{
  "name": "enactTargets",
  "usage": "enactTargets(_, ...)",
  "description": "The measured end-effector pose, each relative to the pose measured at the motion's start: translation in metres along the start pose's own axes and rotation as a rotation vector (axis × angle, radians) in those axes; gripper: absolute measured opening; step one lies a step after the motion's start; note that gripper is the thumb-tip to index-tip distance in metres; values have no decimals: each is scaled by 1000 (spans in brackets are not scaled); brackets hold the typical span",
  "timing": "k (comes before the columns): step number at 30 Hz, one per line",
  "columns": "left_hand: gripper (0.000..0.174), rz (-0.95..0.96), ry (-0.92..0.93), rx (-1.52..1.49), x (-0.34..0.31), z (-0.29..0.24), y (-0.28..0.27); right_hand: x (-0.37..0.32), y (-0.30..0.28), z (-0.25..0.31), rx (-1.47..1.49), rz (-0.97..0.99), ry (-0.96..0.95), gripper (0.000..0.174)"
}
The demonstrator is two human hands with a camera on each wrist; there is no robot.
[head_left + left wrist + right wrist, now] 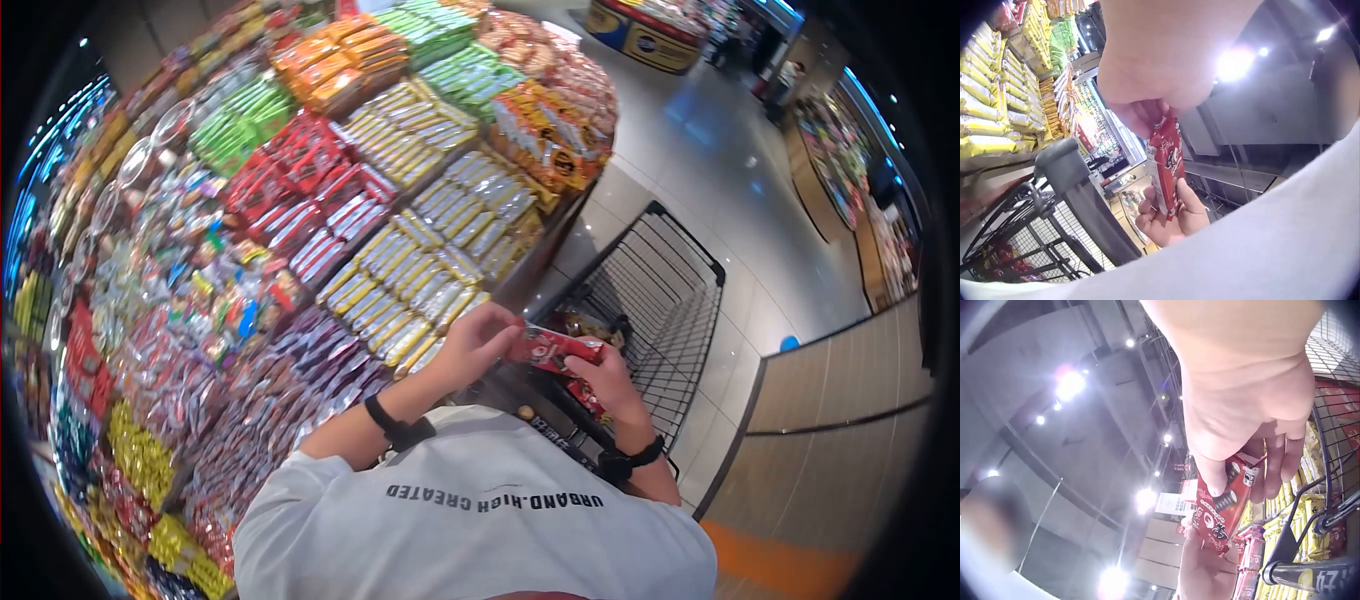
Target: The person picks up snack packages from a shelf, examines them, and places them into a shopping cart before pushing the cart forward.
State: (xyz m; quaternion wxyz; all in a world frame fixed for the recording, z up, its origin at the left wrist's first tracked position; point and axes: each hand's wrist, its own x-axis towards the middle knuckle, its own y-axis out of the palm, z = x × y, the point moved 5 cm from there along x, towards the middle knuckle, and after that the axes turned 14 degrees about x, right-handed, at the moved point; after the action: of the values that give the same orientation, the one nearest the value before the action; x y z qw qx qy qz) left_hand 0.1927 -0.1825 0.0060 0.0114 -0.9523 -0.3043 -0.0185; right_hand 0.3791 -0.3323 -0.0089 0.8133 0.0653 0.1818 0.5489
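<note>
A red snack packet (pixel 550 348) is held between both hands in front of the chest, above the cart's near end. My left hand (pixel 478 345) pinches one end of it. At the other end my right hand (pixel 606 380) grips it, thumb lying across the printed face. In the left wrist view the packet (pixel 1166 159) stretches from one hand to the other, its wrapper crinkled at the left fingertips. The right wrist view shows dark cylinder pictures and white lettering on the packet (pixel 1222 503); the right fingers curl behind it.
A black wire shopping cart (pixel 675 290) stands just beyond the hands, with red packages (pixel 588 398) inside. To the left, a large display holds yellow-white packets (pixel 405 290), red packets (pixel 290 165) and loose wrapped sweets (pixel 200 270). Tiled floor (pixel 690 150) runs past the cart.
</note>
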Motion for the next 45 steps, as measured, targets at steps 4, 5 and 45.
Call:
enactTargets(4, 30, 2, 24, 56, 8, 17, 19, -5, 1, 2, 32, 29, 19, 28)
enactTargets(5, 34, 18, 23, 104, 10, 28, 22, -6, -1, 2, 22, 27, 9, 27)
enactTargets(45, 28, 340, -300, 176, 32, 49, 50, 2, -35, -38, 93, -90, 50, 23)
